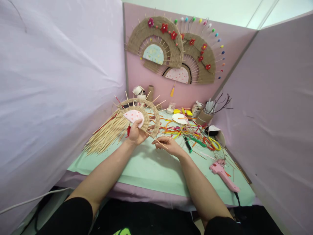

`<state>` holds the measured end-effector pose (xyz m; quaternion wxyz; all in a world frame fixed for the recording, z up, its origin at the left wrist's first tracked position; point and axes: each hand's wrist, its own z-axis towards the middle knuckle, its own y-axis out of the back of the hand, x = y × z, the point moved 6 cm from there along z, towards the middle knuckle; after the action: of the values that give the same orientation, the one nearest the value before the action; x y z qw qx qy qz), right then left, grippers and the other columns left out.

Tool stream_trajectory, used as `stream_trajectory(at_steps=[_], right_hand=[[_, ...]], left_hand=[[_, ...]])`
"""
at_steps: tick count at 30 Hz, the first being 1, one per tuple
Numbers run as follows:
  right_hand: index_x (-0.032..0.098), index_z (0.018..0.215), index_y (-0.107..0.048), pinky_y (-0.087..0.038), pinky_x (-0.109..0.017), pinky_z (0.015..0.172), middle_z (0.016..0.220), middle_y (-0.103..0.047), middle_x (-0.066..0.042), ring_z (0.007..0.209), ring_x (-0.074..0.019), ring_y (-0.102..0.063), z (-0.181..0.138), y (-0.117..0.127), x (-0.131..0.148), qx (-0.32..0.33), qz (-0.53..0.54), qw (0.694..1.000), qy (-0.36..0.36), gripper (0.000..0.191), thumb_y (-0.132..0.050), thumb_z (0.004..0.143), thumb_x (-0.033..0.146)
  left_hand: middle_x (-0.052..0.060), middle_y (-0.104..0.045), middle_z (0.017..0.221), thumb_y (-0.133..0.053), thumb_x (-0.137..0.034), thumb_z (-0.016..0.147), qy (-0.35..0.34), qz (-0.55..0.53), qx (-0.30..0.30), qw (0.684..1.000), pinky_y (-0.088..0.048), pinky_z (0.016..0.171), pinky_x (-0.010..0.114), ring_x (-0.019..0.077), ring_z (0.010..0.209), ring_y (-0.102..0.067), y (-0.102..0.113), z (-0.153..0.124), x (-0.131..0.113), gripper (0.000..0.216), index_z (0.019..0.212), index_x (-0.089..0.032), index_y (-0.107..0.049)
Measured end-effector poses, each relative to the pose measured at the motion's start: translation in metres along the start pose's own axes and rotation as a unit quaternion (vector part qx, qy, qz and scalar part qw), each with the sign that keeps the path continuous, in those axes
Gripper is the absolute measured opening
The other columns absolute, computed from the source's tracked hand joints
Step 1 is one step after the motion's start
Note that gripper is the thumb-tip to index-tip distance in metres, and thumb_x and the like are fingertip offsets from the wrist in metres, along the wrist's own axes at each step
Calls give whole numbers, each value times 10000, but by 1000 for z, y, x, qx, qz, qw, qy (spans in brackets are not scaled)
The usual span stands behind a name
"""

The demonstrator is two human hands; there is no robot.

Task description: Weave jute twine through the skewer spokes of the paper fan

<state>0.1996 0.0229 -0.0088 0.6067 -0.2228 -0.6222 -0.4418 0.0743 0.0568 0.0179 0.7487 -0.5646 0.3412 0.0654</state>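
Note:
My left hand (137, 134) grips a small half-round fan (146, 118) above the table, thumb in front and fingers behind. Twine is woven in two bands across its thin sticks, which poke out around the rim. At its centre sits a pink spotted half-circle (132, 115). My right hand (169, 146) is by the fan's lower right end, close to a stick that juts out there. Its fingers are curled and pinched together; what they hold, possibly the twine, is too small to make out.
Bamboo sticks (107, 135) lie heaped at left. Coloured pipe cleaners (176, 130), green-handled pliers (198, 141) and a pink glue gun (223, 176) lie at right. Jars, a twine cone (150, 93) and a twig holder (204, 117) stand behind. Two finished fans (137, 36) hang on the back panel.

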Motion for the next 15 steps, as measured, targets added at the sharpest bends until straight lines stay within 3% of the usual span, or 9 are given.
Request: stream_trajectory(at_steps=[7,11,15], right_hand=[[144,904,-679,-420,-231,576,678,-588,-7,589,-97,-511,-9,25,0,13,-7,999,-36,313,-635,756,417],[145,962,-660,-419,-233,569,703,-601,-14,587,-96,-508,-25,47,2,-34,-24,998,-49,320,-639,762,395],[147,875,-658,-395,-225,521,645,-578,-3,538,-84,-477,-39,57,5,-96,-11,995,-39,272,-639,765,395]], left_hand=[[144,-702,954,-413,-273,761,-34,19,-17,999,-514,798,445,288,904,-666,-1,0,-10,518,1219,-79,-558],[135,-700,967,-417,-263,757,-67,40,-15,997,-521,789,435,275,894,-667,1,0,-18,512,1217,-88,-556],[132,-695,995,-425,-271,755,-86,66,-10,994,-529,772,429,270,895,-663,0,0,-19,515,1225,-102,-550]])
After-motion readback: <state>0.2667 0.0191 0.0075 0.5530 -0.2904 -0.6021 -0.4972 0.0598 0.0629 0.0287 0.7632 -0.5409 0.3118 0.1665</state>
